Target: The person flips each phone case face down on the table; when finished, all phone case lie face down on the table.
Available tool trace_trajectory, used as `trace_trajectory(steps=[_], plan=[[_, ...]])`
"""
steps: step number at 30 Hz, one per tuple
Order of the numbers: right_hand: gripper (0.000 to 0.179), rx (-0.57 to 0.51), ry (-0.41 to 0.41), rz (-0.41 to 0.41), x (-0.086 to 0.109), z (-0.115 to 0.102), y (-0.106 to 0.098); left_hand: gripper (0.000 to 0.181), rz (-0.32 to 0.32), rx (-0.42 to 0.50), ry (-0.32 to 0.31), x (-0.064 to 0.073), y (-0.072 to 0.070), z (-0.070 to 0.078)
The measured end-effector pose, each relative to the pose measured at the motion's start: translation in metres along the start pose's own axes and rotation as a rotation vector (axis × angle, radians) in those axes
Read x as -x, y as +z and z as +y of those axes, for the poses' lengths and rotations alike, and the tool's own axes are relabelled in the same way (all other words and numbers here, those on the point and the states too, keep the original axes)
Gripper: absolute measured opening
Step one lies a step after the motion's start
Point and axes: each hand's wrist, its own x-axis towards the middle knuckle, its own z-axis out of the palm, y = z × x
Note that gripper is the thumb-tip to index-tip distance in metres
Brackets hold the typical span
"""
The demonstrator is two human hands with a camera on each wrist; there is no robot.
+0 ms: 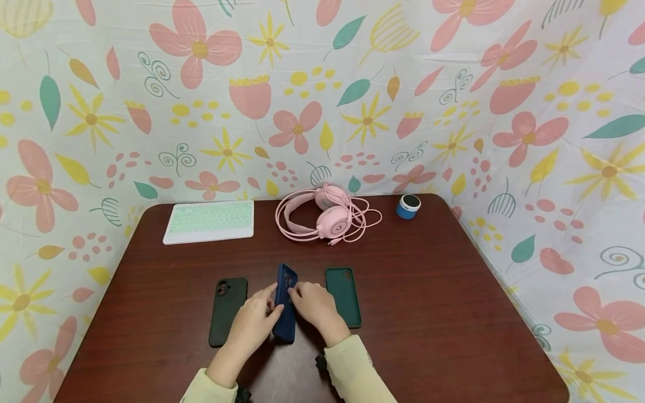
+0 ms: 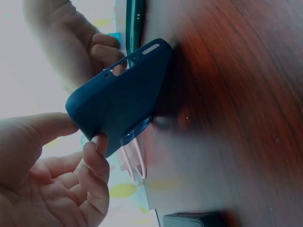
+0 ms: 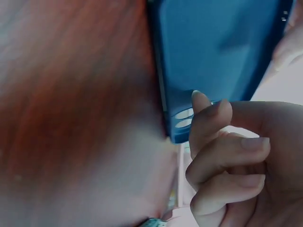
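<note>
A dark blue phone case [image 1: 285,313] stands on its long edge on the table, its hollow side toward my right hand. My left hand [image 1: 256,317] pinches it by an edge, thumb and index finger at one corner in the left wrist view. At the camera-hole end, my right hand [image 1: 314,305] has thumb and index fingertips together on the case [image 3: 213,52], other fingers curled; the exact contact is partly hidden. A black phone case [image 1: 221,330] lies beside my left hand. Close to my right hand is a dark green phone case [image 1: 347,302], hollow side up.
Along the back of the brown table [image 1: 428,313] are a white keyboard with green keys [image 1: 209,221], pink headphones [image 1: 334,222] with a coiled cable, and a small blue speaker [image 1: 407,208]. A flower-patterned cloth [image 1: 297,73] hangs behind and to the sides.
</note>
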Motion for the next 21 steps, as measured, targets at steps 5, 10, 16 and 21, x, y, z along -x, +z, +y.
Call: trace_trajectory(steps=[5, 10, 16, 21], plan=[[0.036, -0.073, -0.013, -0.016, 0.003, -0.006, -0.009, 0.052, -0.004, 0.007, -0.005, 0.0, 0.001, 0.0], [0.034, -0.133, -0.036, -0.027, 0.007, -0.012, -0.016, 0.058, 0.016, 0.006, -0.003, 0.001, 0.001, 0.0], [0.029, -0.181, -0.046, -0.043, 0.009, -0.014, -0.018, 0.061, 0.023, -0.001, 0.0, 0.002, 0.001, 0.003], [0.029, -0.206, -0.05, -0.049, 0.009, -0.014, -0.017, 0.061, 0.02, -0.013, 0.01, 0.001, 0.0, 0.004]])
